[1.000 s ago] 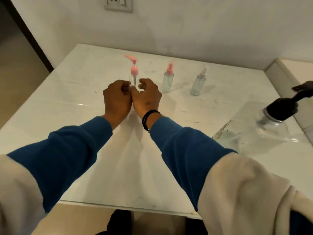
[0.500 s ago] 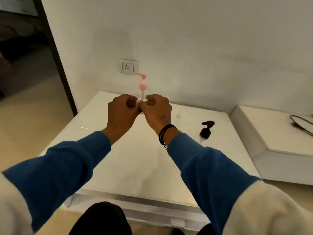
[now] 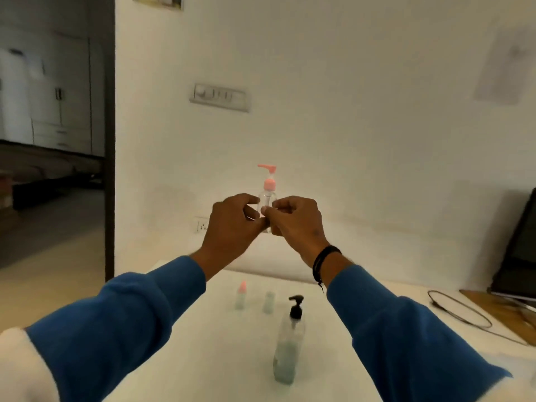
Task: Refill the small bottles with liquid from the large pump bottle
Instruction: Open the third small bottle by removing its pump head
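Observation:
A small clear bottle with a pink pump top (image 3: 268, 195) is held up in the air in front of the wall. My left hand (image 3: 232, 224) and my right hand (image 3: 295, 224) both pinch its body from either side; its lower part is hidden behind my fingers. Below on the white table (image 3: 203, 358) stands the large pump bottle (image 3: 288, 349), clear with a black pump and pale liquid low inside. Behind it stand two more small bottles, one with a pink cap (image 3: 240, 295) and one with a clear cap (image 3: 268, 303), both blurred.
A black cable loop (image 3: 461, 311) lies on the surface to the right, beside a dark screen (image 3: 519, 250) leaning on a wooden board. A switch panel (image 3: 220, 97) and a socket (image 3: 201, 224) sit on the wall. An open doorway is at left.
Both hands have lifted the small pink-pump bottle off the table to well above it. The view has tilted up, so the wall fills most of it now.

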The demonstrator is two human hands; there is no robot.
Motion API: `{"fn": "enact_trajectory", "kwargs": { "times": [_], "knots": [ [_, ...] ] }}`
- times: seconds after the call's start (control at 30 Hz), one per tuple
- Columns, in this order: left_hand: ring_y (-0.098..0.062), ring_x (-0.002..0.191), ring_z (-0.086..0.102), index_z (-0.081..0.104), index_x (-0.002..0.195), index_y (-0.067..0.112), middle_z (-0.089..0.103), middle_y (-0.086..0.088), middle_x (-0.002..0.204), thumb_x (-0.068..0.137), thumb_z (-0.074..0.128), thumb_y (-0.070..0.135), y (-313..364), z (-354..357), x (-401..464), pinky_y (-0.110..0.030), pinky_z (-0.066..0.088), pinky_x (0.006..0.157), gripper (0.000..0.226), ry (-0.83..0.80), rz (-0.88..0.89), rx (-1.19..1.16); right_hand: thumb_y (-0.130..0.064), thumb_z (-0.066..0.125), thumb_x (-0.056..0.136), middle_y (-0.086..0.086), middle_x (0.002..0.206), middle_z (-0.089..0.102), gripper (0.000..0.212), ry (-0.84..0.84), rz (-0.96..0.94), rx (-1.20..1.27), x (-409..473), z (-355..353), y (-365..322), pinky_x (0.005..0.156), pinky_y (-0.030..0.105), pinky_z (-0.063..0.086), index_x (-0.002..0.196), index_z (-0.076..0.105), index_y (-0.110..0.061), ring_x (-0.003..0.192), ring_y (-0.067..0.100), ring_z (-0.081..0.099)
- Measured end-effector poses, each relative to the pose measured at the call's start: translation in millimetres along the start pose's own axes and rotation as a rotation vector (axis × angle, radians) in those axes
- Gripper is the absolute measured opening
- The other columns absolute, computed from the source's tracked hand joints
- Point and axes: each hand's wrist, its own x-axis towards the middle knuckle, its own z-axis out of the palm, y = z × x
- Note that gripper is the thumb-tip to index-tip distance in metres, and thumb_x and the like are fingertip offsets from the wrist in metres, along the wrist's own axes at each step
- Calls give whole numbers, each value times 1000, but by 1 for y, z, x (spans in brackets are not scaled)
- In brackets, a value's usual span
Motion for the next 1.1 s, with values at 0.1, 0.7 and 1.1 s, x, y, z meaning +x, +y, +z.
{"fn": "enact_trajectory", "kwargs": {
  "times": [0.1,0.7,1.1],
  "knots": [
    [0,72,69,70,119,13,72,10,80,82,84,34,35,-13,8,-5,48,64,45,45,42,-22,-23,84,84,7,86,76,26,26,-71,-13,-5,-23,-36,74,37,66,102,73,-8,77,21,76],
    [-7,70,71,72,108,10,73,5,74,78,86,36,114,-51,16,-20,54,69,43,122,155,4,-27,80,88,9,87,74,25,106,-229,-79,-27,-58,-104,75,43,65,99,72,-6,76,25,75],
    [-9,70,72,72,109,10,74,2,77,78,86,39,107,-47,12,-22,57,69,44,113,175,22,-30,79,89,7,91,75,27,108,-212,-76,-29,-53,-93,82,45,64,103,73,-7,85,24,74]
  ]
}}
